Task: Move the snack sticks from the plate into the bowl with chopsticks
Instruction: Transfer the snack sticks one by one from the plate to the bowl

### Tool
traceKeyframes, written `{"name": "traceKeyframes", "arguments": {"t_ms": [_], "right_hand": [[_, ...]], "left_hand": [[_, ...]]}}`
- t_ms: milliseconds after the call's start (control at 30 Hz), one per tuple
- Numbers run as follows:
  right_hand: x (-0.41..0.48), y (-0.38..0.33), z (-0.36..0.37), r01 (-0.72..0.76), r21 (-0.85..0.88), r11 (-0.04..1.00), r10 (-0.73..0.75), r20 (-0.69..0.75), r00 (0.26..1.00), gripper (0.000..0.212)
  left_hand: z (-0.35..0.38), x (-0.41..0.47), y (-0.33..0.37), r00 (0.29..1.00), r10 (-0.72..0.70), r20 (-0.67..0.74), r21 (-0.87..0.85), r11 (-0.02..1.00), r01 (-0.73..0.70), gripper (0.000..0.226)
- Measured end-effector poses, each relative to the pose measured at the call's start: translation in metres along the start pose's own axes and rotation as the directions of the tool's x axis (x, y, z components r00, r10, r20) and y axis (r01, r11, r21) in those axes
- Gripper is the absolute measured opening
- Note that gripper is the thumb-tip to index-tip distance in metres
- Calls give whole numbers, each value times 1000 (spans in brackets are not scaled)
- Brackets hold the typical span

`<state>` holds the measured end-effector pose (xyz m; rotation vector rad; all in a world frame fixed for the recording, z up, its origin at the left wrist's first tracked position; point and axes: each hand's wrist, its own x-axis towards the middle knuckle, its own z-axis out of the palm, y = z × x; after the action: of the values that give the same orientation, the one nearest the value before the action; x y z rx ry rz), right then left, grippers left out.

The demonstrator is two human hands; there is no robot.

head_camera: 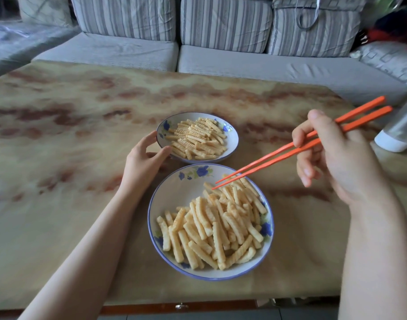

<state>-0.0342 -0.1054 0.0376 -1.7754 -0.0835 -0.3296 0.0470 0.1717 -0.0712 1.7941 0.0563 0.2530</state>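
Two white dishes with blue flower rims stand on the marbled table, both holding ridged yellow snack sticks. The larger near dish (174, 197) has a heap of sticks (216, 229) on its right half. In the smaller far dish (231, 140) lies a flatter layer of sticks (198, 139). My left hand (143, 161) grips the far dish's left rim between thumb and fingers. My right hand (331, 153) holds a pair of orange chopsticks (290, 150). Their tips hover just over the back of the near heap with nothing between them.
A grey striped sofa (221, 63) runs along the table's far side. A white and silver container (398, 130) stands at the right edge of the table, close behind my right hand. The table's front edge (174, 307) lies just below the near dish.
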Motion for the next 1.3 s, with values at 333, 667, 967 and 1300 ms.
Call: {"name": "traceKeyframes", "arguments": {"t_ms": [333, 667, 967, 1300], "right_hand": [[4, 4, 16, -4, 58, 998, 8, -73, 997, 49], [11, 4, 31, 133, 300, 945, -1, -402, 915, 49], [22, 29, 52, 81, 131, 988, -34, -327, 944, 48], [13, 11, 28, 84, 213, 973, -19, -294, 956, 45]], "left_hand": [[1, 2, -2, 999, 35, -7, 14, 999, -35, 48], [0, 2, -4, 1000, 20, 2, 4, 1000, -20, 45], [0, 1, -2, 1000, 13, -6, 15, 1000, -13, 45], [0, 0, -1, 1000, 11, -3, 9, 1000, -11, 46]]}}
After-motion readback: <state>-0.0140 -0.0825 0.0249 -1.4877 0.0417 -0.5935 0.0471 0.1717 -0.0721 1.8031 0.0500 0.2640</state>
